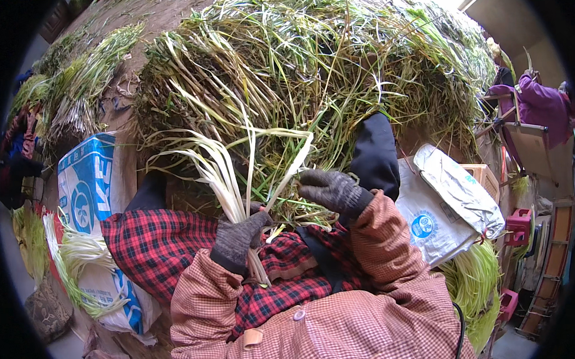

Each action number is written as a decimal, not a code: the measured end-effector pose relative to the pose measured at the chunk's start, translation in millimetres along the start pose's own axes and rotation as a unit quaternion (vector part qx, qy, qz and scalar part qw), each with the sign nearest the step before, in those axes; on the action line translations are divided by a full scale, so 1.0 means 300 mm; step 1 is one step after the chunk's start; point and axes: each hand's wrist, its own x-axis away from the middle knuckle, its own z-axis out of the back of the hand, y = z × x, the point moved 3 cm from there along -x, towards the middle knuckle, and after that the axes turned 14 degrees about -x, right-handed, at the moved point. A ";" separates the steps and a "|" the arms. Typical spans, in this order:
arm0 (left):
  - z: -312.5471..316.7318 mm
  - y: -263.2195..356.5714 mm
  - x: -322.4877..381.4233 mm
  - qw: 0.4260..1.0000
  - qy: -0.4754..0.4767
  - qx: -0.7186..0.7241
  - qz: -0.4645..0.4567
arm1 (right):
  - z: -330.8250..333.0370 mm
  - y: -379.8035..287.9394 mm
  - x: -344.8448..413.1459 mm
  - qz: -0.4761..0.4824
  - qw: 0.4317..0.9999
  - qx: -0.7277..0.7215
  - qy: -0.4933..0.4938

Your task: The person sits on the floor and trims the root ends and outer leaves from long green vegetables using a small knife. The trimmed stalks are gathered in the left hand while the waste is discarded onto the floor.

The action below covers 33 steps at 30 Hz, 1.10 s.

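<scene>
My left hand point(242, 235), in a grey-brown knit glove, grips a bunch of long pale leafy stalks point(223, 181). Their white ends poke out below the fist, over a red-and-black checked apron point(171, 240) on my lap. One broad pale stalk point(289, 172) leans right from the bunch, and its leaf folds sharply back to the left. Beside that stalk is my right hand point(330, 190), gloved alike, with its fingers bent; whether anything is pinched between them is unclear. Loose trimmed leaves point(312, 219) lie between the hands and on the apron.
A large heap of untrimmed green stalks point(284, 75) rises before my knees. Bundled pale stalks point(88, 253) rest on a printed sack at left; more stalks point(476, 287) lie at right beside a white sack point(440, 212). A folding chair point(523, 133) and another person's purple sleeve point(544, 109) are farther right.
</scene>
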 end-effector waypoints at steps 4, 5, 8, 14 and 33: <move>-0.017 0.019 0.003 0.997 0.020 0.070 0.018 | -0.051 -0.124 0.083 -0.047 0.989 -0.059 -0.129; -0.022 0.016 0.003 0.996 0.024 0.082 0.010 | -0.064 -0.145 0.097 -0.049 0.989 -0.007 -0.138; -0.026 0.023 0.013 0.998 0.044 0.040 -0.023 | -0.119 -0.129 0.050 -0.040 0.991 -0.034 -0.120; -0.014 -0.040 -0.016 0.997 0.068 0.027 -0.038 | -0.244 -0.059 -0.038 -0.121 0.943 -0.302 -0.065; -0.030 -0.024 0.032 0.986 -0.061 0.154 -0.016 | -0.021 0.104 -0.242 0.003 0.948 -0.234 0.217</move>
